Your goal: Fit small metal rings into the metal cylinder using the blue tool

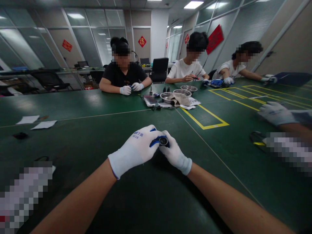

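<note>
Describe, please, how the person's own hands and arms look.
The left hand, gloved in white, shows blue printing on the back, blue inner fingers and a dark blue cuff edge. The right hand is white-gloved too. Both forearms are bare.

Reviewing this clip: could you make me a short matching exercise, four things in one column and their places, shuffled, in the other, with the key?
Things
1. Small dark round part
2. Shiny round metal bowls
3. Flat white paper sheets
4. Tall-backed black office chair

Places
A. On the left side of the dark green table
B. Behind the table, between the black-shirted person and the nearer white-shirted person
C. Between the white-gloved left grip and white-gloved right grip
D. Grouped by a crumpled beige cloth

Pairs: 1-C, 2-D, 3-A, 4-B
</note>
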A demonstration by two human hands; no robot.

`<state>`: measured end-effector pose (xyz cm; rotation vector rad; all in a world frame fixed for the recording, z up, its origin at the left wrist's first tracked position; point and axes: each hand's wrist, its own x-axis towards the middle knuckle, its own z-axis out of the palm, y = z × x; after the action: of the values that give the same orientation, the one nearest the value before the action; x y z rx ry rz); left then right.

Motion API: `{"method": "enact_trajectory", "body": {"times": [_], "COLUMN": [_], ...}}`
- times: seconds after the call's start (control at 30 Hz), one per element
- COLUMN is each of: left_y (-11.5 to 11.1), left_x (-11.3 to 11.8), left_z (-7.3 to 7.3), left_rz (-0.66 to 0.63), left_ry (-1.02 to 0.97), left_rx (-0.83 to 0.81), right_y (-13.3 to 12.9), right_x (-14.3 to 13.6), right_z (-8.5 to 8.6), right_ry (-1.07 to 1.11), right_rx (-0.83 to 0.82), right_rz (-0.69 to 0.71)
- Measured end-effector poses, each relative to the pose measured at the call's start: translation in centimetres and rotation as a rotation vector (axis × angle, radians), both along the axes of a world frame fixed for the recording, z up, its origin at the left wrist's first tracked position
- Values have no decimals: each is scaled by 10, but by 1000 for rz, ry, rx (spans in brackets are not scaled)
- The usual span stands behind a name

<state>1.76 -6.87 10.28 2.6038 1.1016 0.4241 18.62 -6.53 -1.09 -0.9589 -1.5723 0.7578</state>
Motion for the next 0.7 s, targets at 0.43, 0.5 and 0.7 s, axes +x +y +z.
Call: {"method": "enact_trajectory", "body": {"times": [0.43,0.5,0.7], "left_y": [8,9,6], "left_x": [-3,-4,-4], "left_z": [-11,-11,-13], "left_rz": [-143,-162,-148], "left_ry": [235,245,231], "left_rx": [171,183,121], "right_y": [-4,-4,-3], "right_x": [1,0,0], "right_z": [5,3,-1], "right_ry": [-68,-64,-94], "right_rx": [-16,-17,1], "right_rz": [43,60,85]}}
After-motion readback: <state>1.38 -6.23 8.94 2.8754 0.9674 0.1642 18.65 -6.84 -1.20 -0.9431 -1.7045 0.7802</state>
